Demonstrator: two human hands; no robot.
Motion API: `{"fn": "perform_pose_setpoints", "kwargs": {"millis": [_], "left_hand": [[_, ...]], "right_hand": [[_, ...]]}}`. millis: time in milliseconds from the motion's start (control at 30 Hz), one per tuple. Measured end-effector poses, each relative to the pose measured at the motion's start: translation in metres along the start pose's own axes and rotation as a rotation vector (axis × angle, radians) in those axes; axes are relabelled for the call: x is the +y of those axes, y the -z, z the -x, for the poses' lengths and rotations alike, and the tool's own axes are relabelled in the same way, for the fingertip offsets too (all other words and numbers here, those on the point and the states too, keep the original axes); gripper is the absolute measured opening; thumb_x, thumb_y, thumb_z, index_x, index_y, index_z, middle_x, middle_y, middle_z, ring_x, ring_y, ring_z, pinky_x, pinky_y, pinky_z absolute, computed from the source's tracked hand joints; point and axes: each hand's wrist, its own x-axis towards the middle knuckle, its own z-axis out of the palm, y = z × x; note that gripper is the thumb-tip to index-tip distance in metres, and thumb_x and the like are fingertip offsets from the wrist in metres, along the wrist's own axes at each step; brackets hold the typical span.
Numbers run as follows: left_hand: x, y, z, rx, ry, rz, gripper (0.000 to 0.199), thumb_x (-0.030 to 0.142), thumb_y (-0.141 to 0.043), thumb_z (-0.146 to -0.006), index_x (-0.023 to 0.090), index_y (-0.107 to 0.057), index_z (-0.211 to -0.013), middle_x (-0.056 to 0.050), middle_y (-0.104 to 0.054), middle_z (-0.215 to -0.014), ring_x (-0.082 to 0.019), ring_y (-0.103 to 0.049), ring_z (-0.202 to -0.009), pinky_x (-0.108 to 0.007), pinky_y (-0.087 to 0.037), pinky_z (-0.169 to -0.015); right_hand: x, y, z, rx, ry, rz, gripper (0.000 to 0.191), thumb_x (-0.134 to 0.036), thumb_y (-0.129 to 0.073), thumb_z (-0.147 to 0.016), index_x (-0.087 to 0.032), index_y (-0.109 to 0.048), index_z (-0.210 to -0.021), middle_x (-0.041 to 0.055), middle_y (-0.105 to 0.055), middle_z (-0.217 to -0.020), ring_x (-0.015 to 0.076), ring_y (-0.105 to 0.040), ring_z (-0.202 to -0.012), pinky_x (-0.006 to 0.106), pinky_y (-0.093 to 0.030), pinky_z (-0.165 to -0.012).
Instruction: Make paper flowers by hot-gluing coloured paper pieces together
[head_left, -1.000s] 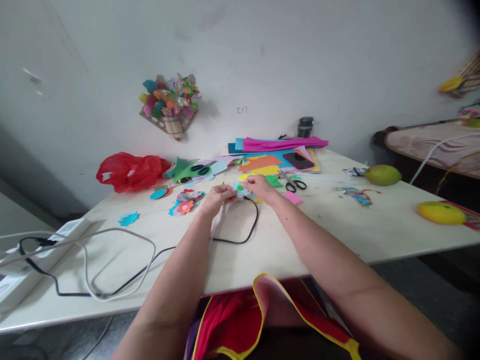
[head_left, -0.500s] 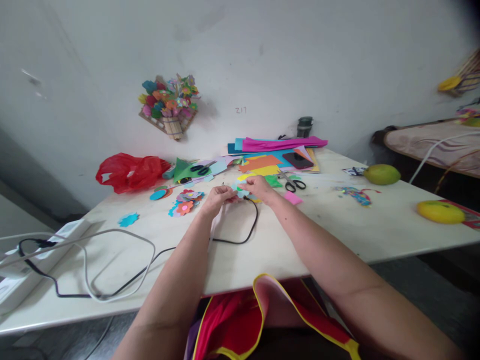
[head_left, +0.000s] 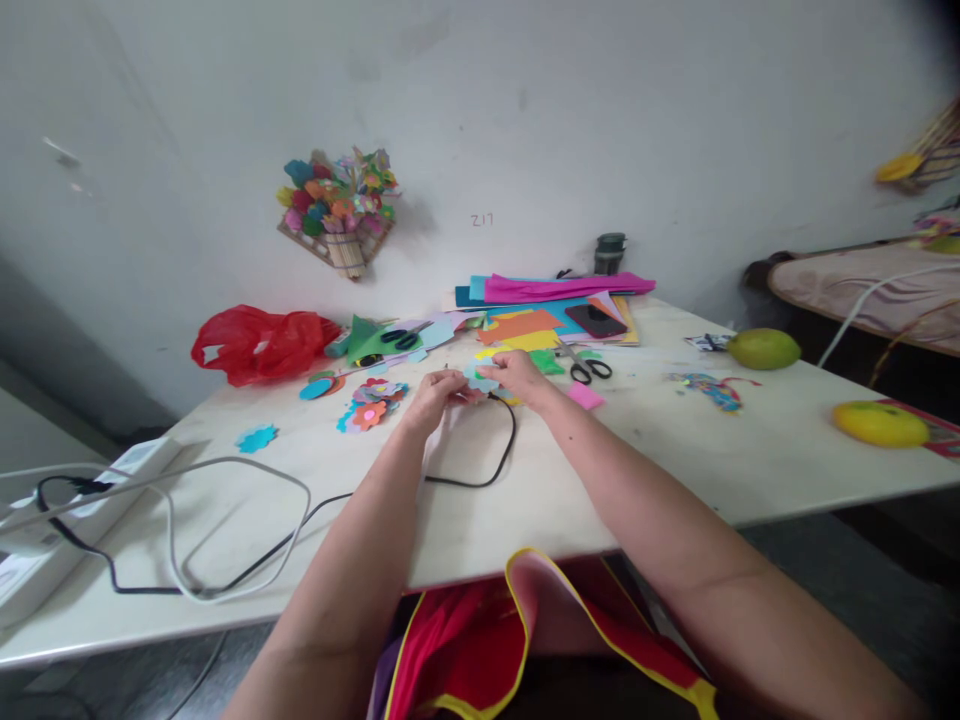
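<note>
Over the middle of the table, a light blue paper flower [head_left: 480, 374] is between my two hands. My right hand [head_left: 517, 377] pinches it from the right with thumb and finger. My left hand [head_left: 439, 395] is closed at its left edge, fingers curled and partly hidden. A black cable [head_left: 504, 460] loops up to just below the flower; what it joins is not clear. Left of my left hand lies a pile of paper flowers [head_left: 370, 414]. Beyond my right hand are black-handled scissors [head_left: 590, 371] and a pink paper piece [head_left: 585, 396].
A power strip [head_left: 90, 520] with tangled cables occupies the left side. Behind are a red plastic bag [head_left: 262, 345], another pair of scissors [head_left: 405, 336], coloured paper sheets [head_left: 525, 325] and a phone [head_left: 596, 321]. Two mangoes, one green [head_left: 763, 349], one yellow [head_left: 881, 424], lie at right.
The light blue flower has turned slightly and shows more of its face between my fingers. Both hands stay in nearly the same place.
</note>
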Motion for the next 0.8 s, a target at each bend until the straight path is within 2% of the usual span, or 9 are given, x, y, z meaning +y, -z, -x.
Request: {"fn": "perform_pose_setpoints", "kwargs": {"millis": [200,433,667,800], "left_hand": [[-0.0009,-0.0008,-0.0021,0.052,-0.005,0.001,0.021,0.033,-0.067,-0.061,0.013,-0.059,-0.058,-0.005,-0.062,-0.056,-0.016,-0.059,-0.052,-0.027,-0.046,-0.054],[0.0043,-0.0034,0.0021,0.034,0.008,-0.036,0.025,0.034,-0.071,-0.060,0.014,-0.056,-0.057,-0.005,-0.060,-0.053,-0.014,-0.058,-0.051,-0.024,-0.043,-0.052],[0.0046,-0.0025,0.0020,0.007,-0.004,-0.017,0.018,0.028,-0.069,-0.058,0.013,-0.058,-0.060,-0.006,-0.062,-0.058,-0.016,-0.060,-0.057,-0.026,-0.044,-0.054],[0.0033,-0.0016,0.0014,-0.005,-0.006,-0.010,0.018,0.028,-0.066,-0.061,0.013,-0.056,-0.060,-0.005,-0.061,-0.058,-0.016,-0.061,-0.059,-0.025,-0.046,-0.055]], "right_hand": [[-0.0027,0.0002,-0.0005,0.023,0.075,0.104,0.042,-0.042,-0.060,-0.063,-0.020,-0.027,-0.048,-0.0061,-0.021,-0.051,0.0076,-0.022,-0.052,0.024,-0.017,-0.049],[0.0000,-0.0016,-0.0027,0.036,0.116,0.150,0.043,-0.043,-0.058,-0.064,-0.019,-0.027,-0.046,-0.0058,-0.021,-0.051,0.0077,-0.023,-0.051,0.024,-0.017,-0.049],[0.0001,-0.0013,-0.0035,0.046,0.114,0.178,0.035,-0.040,-0.057,-0.064,-0.019,-0.036,-0.047,-0.0052,-0.025,-0.050,0.0084,-0.026,-0.052,0.024,-0.018,-0.049],[-0.0021,-0.0007,-0.0028,0.060,0.122,0.196,0.036,-0.040,-0.057,-0.064,-0.019,-0.033,-0.046,-0.0053,-0.024,-0.050,0.0081,-0.025,-0.052,0.024,-0.019,-0.049]]}}
